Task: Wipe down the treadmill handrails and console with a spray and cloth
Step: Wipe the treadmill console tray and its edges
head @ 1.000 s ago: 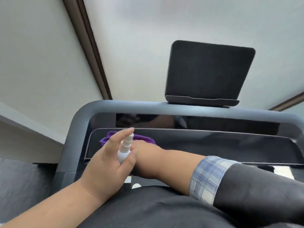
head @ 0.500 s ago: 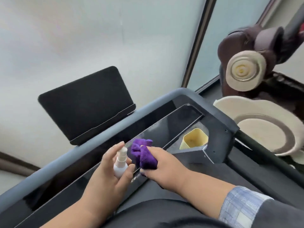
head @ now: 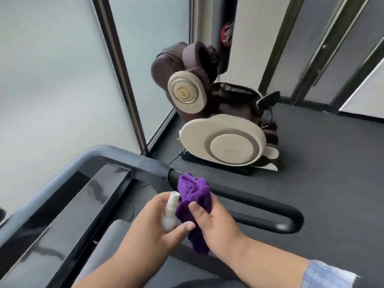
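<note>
Frosted glass panels [head: 52, 80] are filling the whole left side of the room, split by a dark upright frame [head: 120, 75]. Dark grey flooring [head: 332, 163] is stretching away to the right, toward more dark-framed doors [head: 311, 48] at the back. On that floor, close to the glass, a massage chair [head: 218, 113] is sitting, brown in its padding with cream side shells and round metal-ringed discs; it is standing just beyond the treadmill's right side, well apart from the hands.

Nearer, the treadmill console [head: 83, 204] is slanting across the lower left, its glossy black panel framed by a grey rail. From its corner the black right handrail [head: 259, 206] is running out and curving back on itself in a rounded loop.

The person's two hands are working close together in front of that handrail, almost touching. The right hand [head: 216, 225] is gripping a bunched purple cloth [head: 195, 200], whose top is sitting in front of the start of the handrail and hiding part of it; whether it touches the rail I cannot tell. The left hand [head: 153, 223] is curling round a small white spray bottle [head: 170, 213], its nozzle up, just beside the cloth. A blue checked cuff [head: 324, 275] is showing at the right wrist.
</note>
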`<state>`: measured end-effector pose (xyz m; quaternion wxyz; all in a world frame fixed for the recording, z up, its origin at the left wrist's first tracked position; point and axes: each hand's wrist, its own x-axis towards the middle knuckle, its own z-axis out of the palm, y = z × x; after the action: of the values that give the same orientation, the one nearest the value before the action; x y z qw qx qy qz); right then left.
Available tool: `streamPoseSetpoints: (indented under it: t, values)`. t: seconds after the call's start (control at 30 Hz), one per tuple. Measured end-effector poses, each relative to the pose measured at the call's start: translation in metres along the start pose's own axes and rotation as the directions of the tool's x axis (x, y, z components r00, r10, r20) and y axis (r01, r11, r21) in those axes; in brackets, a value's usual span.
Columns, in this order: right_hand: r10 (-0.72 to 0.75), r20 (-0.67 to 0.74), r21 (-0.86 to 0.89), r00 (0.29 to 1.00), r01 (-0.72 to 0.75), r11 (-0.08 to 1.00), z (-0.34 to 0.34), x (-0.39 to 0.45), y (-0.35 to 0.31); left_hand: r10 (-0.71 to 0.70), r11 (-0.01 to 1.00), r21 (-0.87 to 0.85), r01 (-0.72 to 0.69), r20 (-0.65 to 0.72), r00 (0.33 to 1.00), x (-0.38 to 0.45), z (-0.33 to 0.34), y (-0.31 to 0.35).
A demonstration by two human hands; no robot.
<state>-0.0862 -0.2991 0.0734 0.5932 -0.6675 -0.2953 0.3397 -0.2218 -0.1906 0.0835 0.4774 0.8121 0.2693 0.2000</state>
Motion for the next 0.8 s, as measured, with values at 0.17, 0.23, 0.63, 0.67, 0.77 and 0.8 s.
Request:
streamPoseSetpoints:
  t: [0.17, 0.23, 0.63, 0.67, 0.77, 0.8]
  values:
    - [-0.002, -0.182, 0.070, 0.983, 0.015, 0.997, -0.071, -0.008, 0.001, 0.035, 0.997, -0.074, -0.028, 0.092, 0.995, 0.041, 0.071, 0.037]
    - [0.009, -0.261, 0.083, 0.965, 0.013, 0.996, -0.088, -0.016, 0.004, 0.055, 0.995, -0.086, -0.041, 0.159, 0.986, 0.050, 0.088, 0.046]
    - [0.153, -0.822, 0.090, 0.549, -0.139, 0.986, -0.150, -0.118, 0.051, 0.259, 0.962, -0.099, -0.253, 0.617, 0.743, 0.081, 0.187, 0.066]
    - [0.174, -0.845, 0.108, 0.506, -0.156, 0.982, -0.152, -0.132, 0.056, 0.281, 0.954, -0.105, -0.281, 0.633, 0.721, 0.082, 0.197, 0.067]
    - [0.193, -0.903, 0.117, 0.384, -0.212, 0.970, -0.169, -0.165, 0.070, 0.345, 0.924, -0.123, -0.361, 0.673, 0.654, 0.081, 0.229, 0.071]
    - [0.195, -0.917, 0.119, 0.349, -0.226, 0.967, -0.179, -0.172, 0.073, 0.357, 0.915, -0.120, -0.386, 0.688, 0.632, 0.079, 0.240, 0.073]
